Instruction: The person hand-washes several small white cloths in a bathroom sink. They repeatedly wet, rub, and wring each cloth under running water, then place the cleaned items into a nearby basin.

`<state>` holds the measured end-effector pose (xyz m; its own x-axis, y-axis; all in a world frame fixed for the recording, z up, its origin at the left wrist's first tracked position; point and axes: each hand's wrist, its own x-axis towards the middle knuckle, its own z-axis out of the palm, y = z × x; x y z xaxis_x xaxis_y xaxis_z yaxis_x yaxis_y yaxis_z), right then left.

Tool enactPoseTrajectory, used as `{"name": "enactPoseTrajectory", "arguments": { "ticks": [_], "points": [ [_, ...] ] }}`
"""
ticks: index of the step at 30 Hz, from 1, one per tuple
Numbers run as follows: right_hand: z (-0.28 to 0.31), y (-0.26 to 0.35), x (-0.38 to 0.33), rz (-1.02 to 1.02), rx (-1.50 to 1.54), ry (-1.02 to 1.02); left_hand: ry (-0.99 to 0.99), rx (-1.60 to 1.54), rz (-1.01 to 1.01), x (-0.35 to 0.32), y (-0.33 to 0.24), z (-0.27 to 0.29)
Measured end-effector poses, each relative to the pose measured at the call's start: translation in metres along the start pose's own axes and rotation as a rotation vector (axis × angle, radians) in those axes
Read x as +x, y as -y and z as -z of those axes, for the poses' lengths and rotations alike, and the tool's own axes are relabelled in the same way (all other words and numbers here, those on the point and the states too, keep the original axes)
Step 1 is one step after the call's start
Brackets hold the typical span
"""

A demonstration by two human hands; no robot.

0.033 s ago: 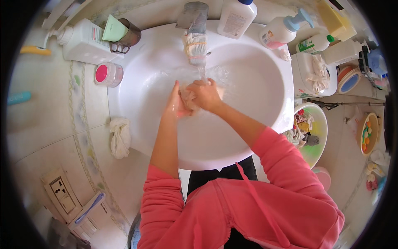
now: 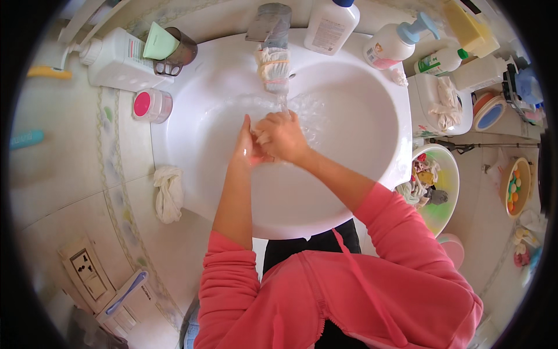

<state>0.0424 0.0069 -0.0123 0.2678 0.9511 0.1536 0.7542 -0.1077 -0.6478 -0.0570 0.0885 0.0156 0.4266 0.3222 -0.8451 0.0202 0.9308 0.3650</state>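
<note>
Both of my hands are together over the white washbasin (image 2: 349, 186), below the tap (image 2: 273, 64), which is wrapped in cloth and a grey cover. Water runs from the tap onto my right hand (image 2: 285, 136), whose fingers are curled over a small, wet, pale cloth (image 2: 261, 138). My left hand (image 2: 244, 145) presses against the same cloth from the left side, thumb pointing up. Most of the cloth is hidden between the palms, so its exact kind cannot be made out. Splashing water ripples in the basin around them.
A white bottle (image 2: 332, 26) and a pump bottle (image 2: 395, 43) stand on the basin's back rim. A pink-lidded jar (image 2: 152, 105) and white jug (image 2: 122, 61) are at left. A white cloth (image 2: 168, 195) hangs left; a basin of laundry (image 2: 447, 192) sits right.
The pale cloth, earlier spread out past my right hand, is now bunched up between my hands and shows much less. My right hand has shifted slightly.
</note>
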Motion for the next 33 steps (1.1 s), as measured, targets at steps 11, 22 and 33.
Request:
{"name": "enactPoseTrajectory", "arguments": {
  "ticks": [11,22,33],
  "points": [
    [0.016,0.008,0.007,0.155,0.291,-0.216,0.385,0.563,-1.104,0.023,0.034,0.012],
    [-0.005,-0.087,-0.028,0.104,-0.470,0.337,-0.329,1.272,-0.742,0.065,0.029,0.060],
    [0.021,0.037,-0.007,0.393,0.138,-0.171,0.668,-0.075,-0.092,0.037,0.014,0.043]
  ]
}}
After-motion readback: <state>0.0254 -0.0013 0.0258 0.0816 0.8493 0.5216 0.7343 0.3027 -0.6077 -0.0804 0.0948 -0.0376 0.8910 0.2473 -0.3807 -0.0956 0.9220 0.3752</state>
